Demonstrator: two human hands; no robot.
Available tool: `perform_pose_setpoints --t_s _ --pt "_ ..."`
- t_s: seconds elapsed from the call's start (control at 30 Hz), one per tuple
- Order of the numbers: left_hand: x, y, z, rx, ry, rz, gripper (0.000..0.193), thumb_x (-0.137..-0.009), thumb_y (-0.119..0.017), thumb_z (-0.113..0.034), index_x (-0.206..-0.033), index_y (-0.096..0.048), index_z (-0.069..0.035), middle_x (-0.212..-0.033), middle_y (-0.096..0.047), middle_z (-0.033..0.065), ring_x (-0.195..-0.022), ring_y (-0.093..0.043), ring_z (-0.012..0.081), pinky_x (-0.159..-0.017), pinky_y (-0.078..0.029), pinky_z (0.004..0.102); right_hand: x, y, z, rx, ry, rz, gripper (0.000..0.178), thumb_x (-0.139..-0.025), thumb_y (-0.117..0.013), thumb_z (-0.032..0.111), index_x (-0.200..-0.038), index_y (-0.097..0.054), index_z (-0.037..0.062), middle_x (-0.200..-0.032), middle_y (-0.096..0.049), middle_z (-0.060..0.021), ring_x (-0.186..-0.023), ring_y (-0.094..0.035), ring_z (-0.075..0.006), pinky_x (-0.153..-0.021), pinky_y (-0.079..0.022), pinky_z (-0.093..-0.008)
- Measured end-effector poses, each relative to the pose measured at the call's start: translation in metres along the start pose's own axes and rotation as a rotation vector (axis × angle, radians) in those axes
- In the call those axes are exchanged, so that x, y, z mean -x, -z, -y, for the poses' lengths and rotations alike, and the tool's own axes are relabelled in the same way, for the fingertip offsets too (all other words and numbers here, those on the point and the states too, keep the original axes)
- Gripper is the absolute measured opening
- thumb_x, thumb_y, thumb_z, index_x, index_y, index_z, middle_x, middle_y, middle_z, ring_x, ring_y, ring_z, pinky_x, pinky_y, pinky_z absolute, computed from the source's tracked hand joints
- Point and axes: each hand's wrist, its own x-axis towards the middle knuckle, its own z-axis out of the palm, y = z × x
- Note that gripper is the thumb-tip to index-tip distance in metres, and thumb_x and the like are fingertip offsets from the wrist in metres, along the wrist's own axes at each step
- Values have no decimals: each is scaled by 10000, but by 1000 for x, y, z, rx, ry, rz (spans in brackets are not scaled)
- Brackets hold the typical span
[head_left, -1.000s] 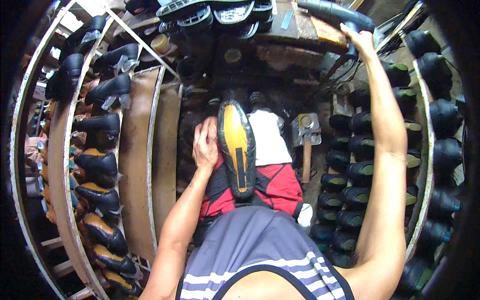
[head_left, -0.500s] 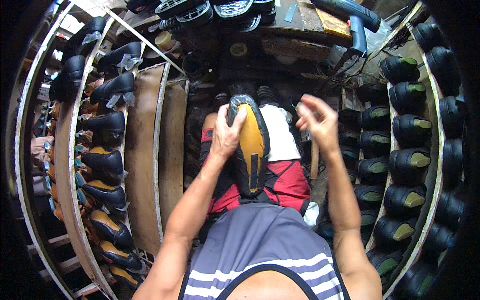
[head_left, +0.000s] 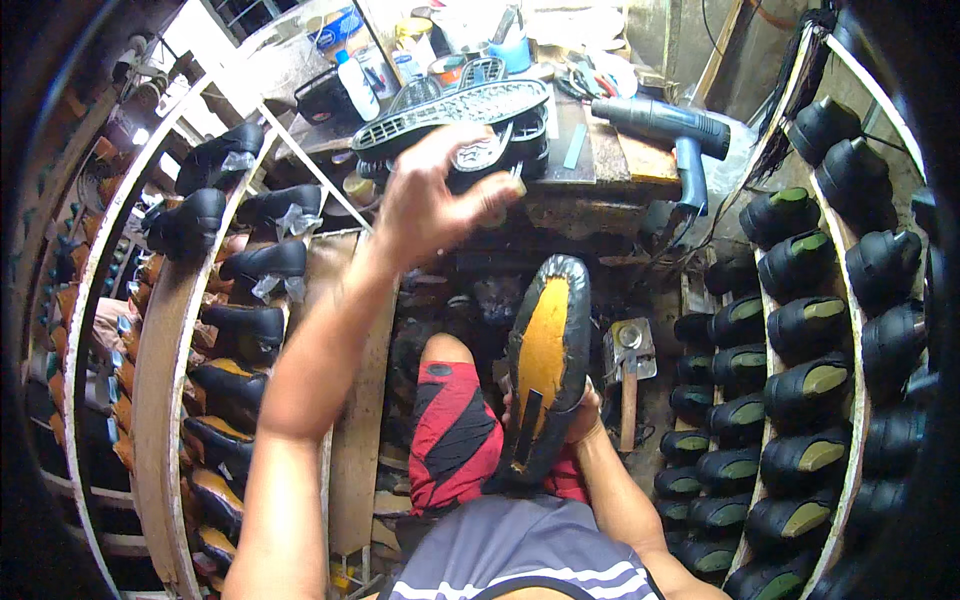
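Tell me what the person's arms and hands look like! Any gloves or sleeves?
The left hand and right hand are bare, without gloves. The arms have no sleeves: the grey top is sleeveless, with white stripes and black edging.

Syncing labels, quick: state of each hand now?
Left hand: open, blurred, by the shoe soles; contact unclear.
Right hand: closed on the black shoe, underside up.
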Motion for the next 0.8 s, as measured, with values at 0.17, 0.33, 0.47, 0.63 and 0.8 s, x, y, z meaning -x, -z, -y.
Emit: perform_pose_setpoints --t_s 0.17,0.33,0.47,0.63,0.8 --pt "-114 17 99 -517 186 220 1139 -695 -927 -451 -1628 -429 -25 -1527 -589 261 -1437 -549 395 -1220 -431 463 -5 -15 3 84 -34 -101 1110 -824 -802 678 -1660 -384 79 -1513 -573 -306 -1304 -640 -496 -1137 -498 -634" --pt "-146 23 116 -599 109 345 1208 -640 -933 -479 -1630 -422 -14 -1570 -565 230 -1466 -523 379 -1196 -455 419 -6 -22 3 168 -31 -84 1123 -823 -767 736 -1655 -392 81 -1512 -579 -286 -1324 -631 -473 -1127 -514 -600" --pt "-127 84 106 -813 -35 106 1021 -676 -954 -514 -1491 -605 -8 -1513 -612 225 -1375 -605 346 -1166 -479 432 -4 -17 3 174 -11 -91 1170 -812 -736 806 -1633 -394 47 -1444 -619 -284 -1257 -674 -453 -1082 -552 -585" --pt "56 127 97 108 429 -201 1014 -848 -909 -430 -1645 -416 -44 -1497 -615 122 -1285 -638 240 -1080 -540 408 -5 -10 6 73 43 -63 1101 -854 -723 786 -1650 -389 103 -1399 -625 -313 -1190 -690 -500 -1025 -573 -617" --pt "276 35 47 1164 763 -484 798 -974 -757 -567 -1606 -491 -158 -1029 -714 29 -995 -683 164 -917 -588 366 -12 -5 9 -33 106 -56 1064 -875 -699 795 -1609 -455 64 -1433 -620 -322 -1183 -698 -511 -1018 -570 -655"
